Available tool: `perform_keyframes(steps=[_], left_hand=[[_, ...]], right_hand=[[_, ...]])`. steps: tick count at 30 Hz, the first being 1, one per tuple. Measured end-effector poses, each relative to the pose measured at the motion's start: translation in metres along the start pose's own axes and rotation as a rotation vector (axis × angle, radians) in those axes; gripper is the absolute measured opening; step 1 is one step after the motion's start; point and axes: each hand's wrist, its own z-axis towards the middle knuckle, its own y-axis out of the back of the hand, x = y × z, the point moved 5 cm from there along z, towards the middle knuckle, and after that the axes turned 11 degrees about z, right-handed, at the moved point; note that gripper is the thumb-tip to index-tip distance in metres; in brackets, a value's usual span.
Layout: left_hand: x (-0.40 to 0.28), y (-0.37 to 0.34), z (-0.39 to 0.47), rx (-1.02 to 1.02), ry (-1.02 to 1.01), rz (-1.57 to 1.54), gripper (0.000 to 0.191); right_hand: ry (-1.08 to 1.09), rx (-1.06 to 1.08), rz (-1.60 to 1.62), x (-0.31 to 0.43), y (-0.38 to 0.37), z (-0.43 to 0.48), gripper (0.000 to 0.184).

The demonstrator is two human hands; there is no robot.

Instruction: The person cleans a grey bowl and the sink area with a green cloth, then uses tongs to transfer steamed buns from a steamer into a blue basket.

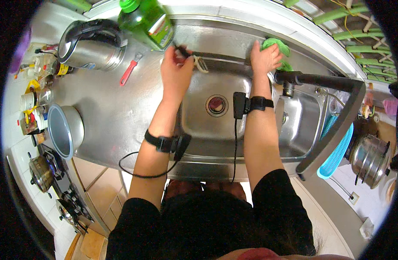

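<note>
My left hand is closed on a small kitchen tool with a dark part in my fingers and a cream, loop-shaped end; blur hides its exact kind. It is over the back left corner of the left sink basin. My right hand reaches to the back of the sink, fingers apart, against a crumpled green cloth. Whether the fingertips grip the cloth is unclear. To the left of my left hand, a red-handled peeler-like tool lies on the steel counter. Something dark red shows in the drain.
A large green detergent bottle and a steel electric kettle stand back left. A deep pot sits at the left edge. The black faucet arches over the right basin, beside a blue plastic basket. Cables hang from both wristbands.
</note>
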Motion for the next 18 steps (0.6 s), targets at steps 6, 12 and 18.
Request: perform_keyframes(steps=[6, 12, 18], left_hand=[[0.03, 0.074, -0.042, -0.011, 0.204, 0.053, 0.021], [0.039, 0.102, -0.063, 0.013, 0.244, -0.002, 0.022], [0.035, 0.123, -0.068, -0.009, 0.275, -0.029, 0.023]], right_hand=[[0.301, 0.278, 0.204, 0.07, -0.035, -0.051, 0.078], [0.59, 0.119, 0.377, 0.165, -0.06, -0.12, 0.043], [0.899, 0.354, 0.536, 0.164, -0.04, -0.156, 0.031]])
